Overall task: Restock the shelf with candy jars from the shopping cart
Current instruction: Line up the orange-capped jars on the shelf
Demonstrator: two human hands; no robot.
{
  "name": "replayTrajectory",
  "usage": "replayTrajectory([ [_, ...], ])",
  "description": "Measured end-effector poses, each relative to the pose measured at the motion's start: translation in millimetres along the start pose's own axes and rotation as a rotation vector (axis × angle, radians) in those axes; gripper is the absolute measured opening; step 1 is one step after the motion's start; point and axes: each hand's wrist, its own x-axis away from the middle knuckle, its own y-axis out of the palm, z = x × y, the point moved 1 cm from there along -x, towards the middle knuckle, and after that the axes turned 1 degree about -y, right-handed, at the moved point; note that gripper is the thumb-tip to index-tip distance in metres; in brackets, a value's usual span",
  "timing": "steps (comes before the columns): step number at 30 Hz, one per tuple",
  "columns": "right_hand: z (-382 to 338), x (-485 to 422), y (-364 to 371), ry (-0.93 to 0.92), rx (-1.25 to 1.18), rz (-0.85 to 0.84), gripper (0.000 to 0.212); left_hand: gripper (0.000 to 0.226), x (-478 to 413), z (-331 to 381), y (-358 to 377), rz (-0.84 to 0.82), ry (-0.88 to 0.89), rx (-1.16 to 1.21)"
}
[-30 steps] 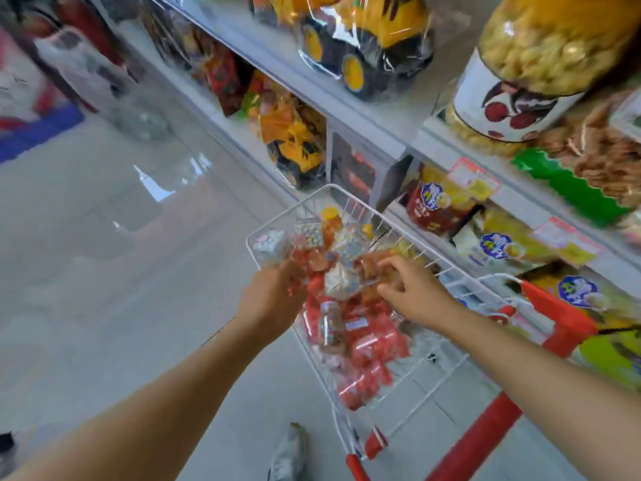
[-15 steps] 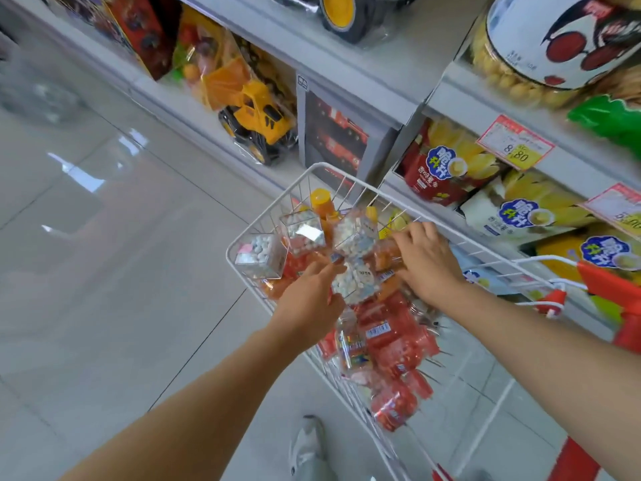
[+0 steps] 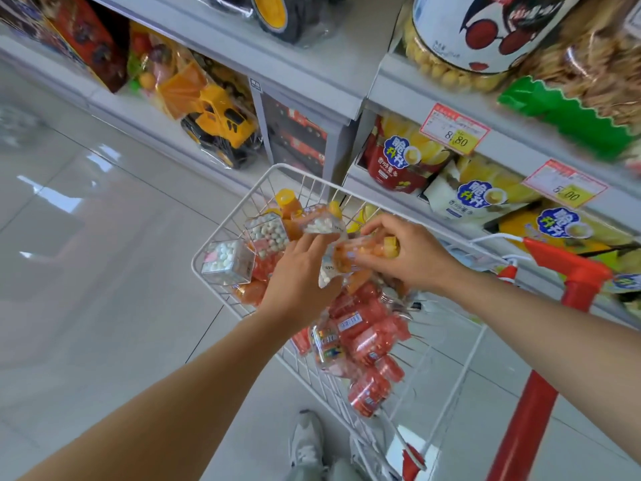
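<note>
One orange-filled candy jar (image 3: 360,253) sits mid-cart, with the right hand (image 3: 416,262) curling its fingers round it. At its nine o'clock the left hand (image 3: 295,276) lays close-pressed fingers against one clear jar (image 3: 327,276) of white pellets; I cannot tell if it grips. Three cube jars (image 3: 227,262) crowd the shopping cart (image 3: 222,223) at ten o'clock, with red jars (image 3: 367,338) heaped at five. The shelf (image 3: 392,88) stands at one o'clock.

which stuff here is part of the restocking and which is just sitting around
Part of the job:
- shopping cart
- cube candy jar
- bead candy jar
- orange candy jar, gripped by the right hand
- left hand, in among the jars

Just sitting around:
- toy truck
- chip bags
- price tag
- shoe
</note>
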Motion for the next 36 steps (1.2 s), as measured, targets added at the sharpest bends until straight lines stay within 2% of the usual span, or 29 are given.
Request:
replayTrajectory([
  [3, -16.5, 7.8, -7.3, 0.049, -0.143, -0.033, 0.049, 0.065, -2.5, 16.5, -0.8, -0.08, -0.033, 0.144],
  [5, -25.9, 12.5, -15.2, 0.058, -0.244, -0.038, 0.05, 0.049, -3.6, 23.5, -2.3, -0.083, -0.115, 0.188],
  [8, -26.2, 16.7, -24.6, 0.164, -0.392, -0.004, 0.04, 0.032, -1.7, 26.0, -6.9, -0.065, -0.249, 0.157],
  [10, -16.9, 15.9, -25.2, 0.253, -0.344, -0.004, 0.031, 0.032, 1.7, 21.4, -10.3, -0.002, -0.359, 0.202],
  [13, -0.8, 14.9, -17.0, 0.412, -0.202, -0.131, 0.025, 0.034, 5.2, 14.0, -15.2, 0.067, -0.482, 0.264],
  [15, 6.5, 15.8, -6.8, 0.508, -0.193, -0.189, 0.025, 0.039, 5.9, 10.3, -17.2, 0.057, -0.508, 0.259],
  [20, 17.4, 8.2, 33.2, 0.688, -0.43, -0.062, 0.016, 0.038, 0.0, -0.4, -16.2, -0.014, -0.457, 0.216],
  [24, 26.3, -7.5, 58.4, 0.89, -0.682, 0.189, 0.03, 0.04, -11.8, -10.9, -17.2, -0.066, -0.371, 0.234],
  [29, 39.6, -25.2, 90.8, 1.019, -0.682, 0.338, 0.071, 0.05, -25.5, -21.7, -20.9, -0.167, -0.305, 0.204],
  [30, 41.0, -26.7, 94.0, 1.028, -0.64, 0.336, 0.068, 0.05, -27.9, -23.7, -21.2, -0.179, -0.299, 0.199],
  [33, 43.5, -29.0, 98.5, 1.003, -0.558, 0.351, 0.04, 0.052, -34.1, -29.0, -22.3, -0.213, -0.276, 0.198],
  [36, 41.9, -24.0, 97.1, 0.994, -0.564, 0.345, 0.032, 0.052, -40.4, -31.0, -22.7, -0.236, -0.261, 0.191],
])
